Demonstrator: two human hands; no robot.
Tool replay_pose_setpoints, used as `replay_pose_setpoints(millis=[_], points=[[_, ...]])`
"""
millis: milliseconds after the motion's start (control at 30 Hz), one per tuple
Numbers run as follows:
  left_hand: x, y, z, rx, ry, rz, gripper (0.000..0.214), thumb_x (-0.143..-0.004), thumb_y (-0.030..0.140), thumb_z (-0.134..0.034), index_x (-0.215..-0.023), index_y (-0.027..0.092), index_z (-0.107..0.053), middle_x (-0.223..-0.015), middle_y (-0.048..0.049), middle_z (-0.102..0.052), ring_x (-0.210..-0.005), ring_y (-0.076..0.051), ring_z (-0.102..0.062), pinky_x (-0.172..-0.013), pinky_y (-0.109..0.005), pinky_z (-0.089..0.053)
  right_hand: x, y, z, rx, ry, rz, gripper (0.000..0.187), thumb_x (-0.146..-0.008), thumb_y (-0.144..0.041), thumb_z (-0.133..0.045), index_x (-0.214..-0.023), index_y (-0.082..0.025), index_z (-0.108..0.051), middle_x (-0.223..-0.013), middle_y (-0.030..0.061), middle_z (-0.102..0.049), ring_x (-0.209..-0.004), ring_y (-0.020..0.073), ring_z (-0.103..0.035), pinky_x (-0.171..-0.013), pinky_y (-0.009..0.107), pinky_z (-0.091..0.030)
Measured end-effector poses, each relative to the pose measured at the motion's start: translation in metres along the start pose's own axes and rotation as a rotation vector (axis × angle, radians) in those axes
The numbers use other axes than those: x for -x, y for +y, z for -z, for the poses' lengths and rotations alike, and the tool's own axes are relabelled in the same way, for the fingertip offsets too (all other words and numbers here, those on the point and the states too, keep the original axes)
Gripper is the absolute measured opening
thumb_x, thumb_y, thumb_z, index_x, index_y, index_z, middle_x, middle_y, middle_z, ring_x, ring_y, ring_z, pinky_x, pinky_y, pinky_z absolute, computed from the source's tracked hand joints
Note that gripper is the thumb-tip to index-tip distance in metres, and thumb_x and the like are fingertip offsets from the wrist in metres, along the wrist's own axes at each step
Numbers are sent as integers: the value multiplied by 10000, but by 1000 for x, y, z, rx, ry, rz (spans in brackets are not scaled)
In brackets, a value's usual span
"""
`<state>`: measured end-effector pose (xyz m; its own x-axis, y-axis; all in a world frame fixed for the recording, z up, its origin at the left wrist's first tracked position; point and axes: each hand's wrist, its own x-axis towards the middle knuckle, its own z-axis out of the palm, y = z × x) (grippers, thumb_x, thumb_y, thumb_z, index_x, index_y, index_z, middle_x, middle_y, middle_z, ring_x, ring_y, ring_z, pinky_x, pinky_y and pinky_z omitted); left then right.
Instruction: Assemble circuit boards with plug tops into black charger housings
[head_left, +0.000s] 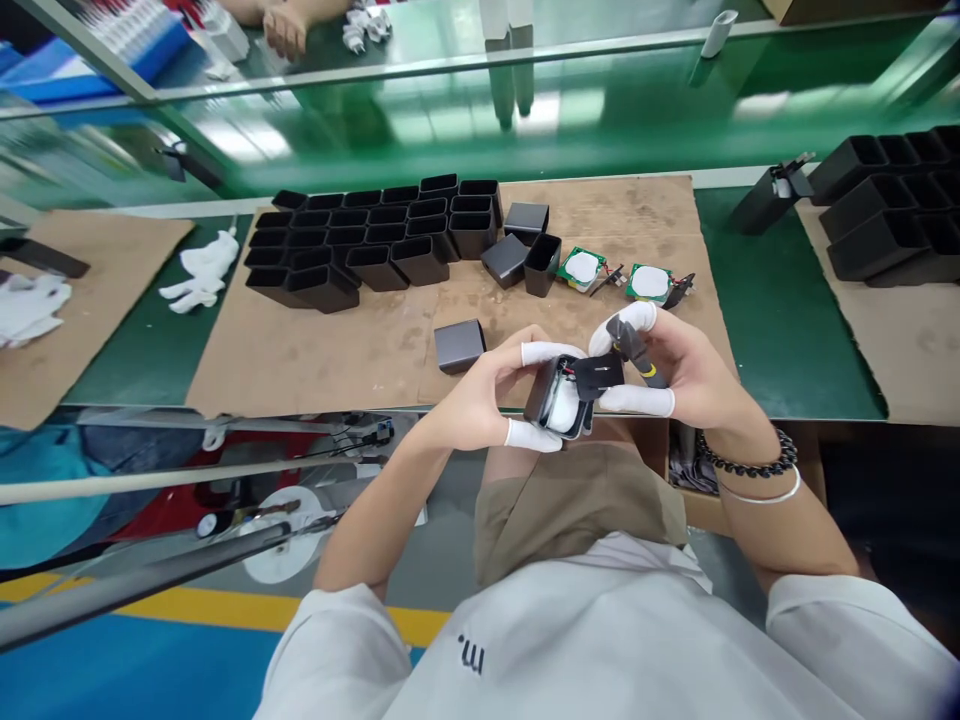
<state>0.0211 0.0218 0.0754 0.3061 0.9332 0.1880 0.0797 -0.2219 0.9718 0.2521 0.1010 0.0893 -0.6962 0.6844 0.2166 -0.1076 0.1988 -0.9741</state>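
One black case (pixel 539 392) sat clamped between fingers of the left hand (pixel 487 398), likely for steadiness; the right hand (pixel 688 368) seemingly pinched its flap (pixel 598 375), pliers (pixel 632 344) held within those fingers.

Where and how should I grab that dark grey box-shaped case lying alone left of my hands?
Probably pinch the dark grey box-shaped case across its near and far edges, from above and the left: it lies broad face up on the brown cardboard, while your left hand, close to its right end, is holding a black open case.
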Motion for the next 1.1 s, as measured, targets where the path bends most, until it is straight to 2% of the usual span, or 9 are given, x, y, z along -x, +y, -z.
replay_pose_setpoints(millis=[133,267,433,500,567,667,733,900,1100], points=[[0,-3,0,-23,-21,-57,552,-695,289,-914,-1230,278,-778,-1095,-72,-656,-1038,-245,-666,-957,-374,-580,1,-1,2,16,5,-17,404,-691,-461,-962,-941,-238,-736,-941,27,-704,-903,227,-685,-903,418,-615],[-2,-9,0,-68,-8,-3,483,-747,344,-867,-1219,302,-771,-1116,-83,-640,-1095,-273,-662,-1002,-416,-584,2,-2,2,14,45,-34,388,-677,-438,-965,-924,-231,-747,-889,15,-683,-870,219,-684,-887,416,-616],[-5,-12,-4,-66,13,-12,534,-686,297,-887,-1206,279,-767,-1114,-72,-638,-1064,-254,-656,-973,-389,-582,3,3,5,37,46,-9,363,-734,-450,-931,-977,-249,-751,-956,22,-696,-902,218,-677,-884,396,-598],[-5,-9,-7,-110,71,-1,579,-665,290,-899,-1225,262,-754,-1096,-62,-637,-1038,-242,-647,-965,-383,-579,8,3,8,29,94,-39,353,-788,-479,-894,-1028,-264,-750,-970,19,-695,-902,213,-670,-886,387,-581],[-3,-4,-11,-225,198,25,603,-681,288,-898,-1260,258,-733,-1086,-56,-626,-1043,-240,-636,-986,-398,-572,18,-1,8,57,149,-76,328,-880,-489,-812,-1130,-290,-737,-954,9,-689,-890,207,-661,-883,373,-566],[1,3,-17,-437,387,-20,590,-719,234,-866,-1287,261,-710,-1070,-45,-608,-1024,-224,-618,-995,-408,-567,39,-11,4,290,83,-147,335,-983,-442,-686,-1295,-318,-685,-999,11,-722,-924,224,-686,-855,356,-555],[2,5,-20,-539,448,-88,569,-738,198,-839,-1289,253,-706,-1044,-37,-596,-975,-203,-600,-956,-389,-572,51,-18,-2,518,3,-189,350,-1011,-398,-630,-1344,-292,-655,-1087,42,-750,-978,255,-710,-826,362,-552],[2,10,-26,-736,474,-166,565,-766,137,-791,-1309,257,-688,-1000,-26,-563,-924,-186,-566,-851,-341,-558,58,-25,-17,934,-69,-180,264,-1005,-248,-523,-1229,-193,-653,-1074,127,-741,-946,308,-691,-766,403,-525],[3,15,-29,-875,475,-193,554,-789,126,-740,-1324,245,-663,-1010,-37,-569,-914,-192,-577,-840,-347,-535,54,-27,-18,1072,-32,-113,336,-907,-119,-496,-1211,-182,-626,-1063,136,-733,-917,326,-673,-740,421,-509]])
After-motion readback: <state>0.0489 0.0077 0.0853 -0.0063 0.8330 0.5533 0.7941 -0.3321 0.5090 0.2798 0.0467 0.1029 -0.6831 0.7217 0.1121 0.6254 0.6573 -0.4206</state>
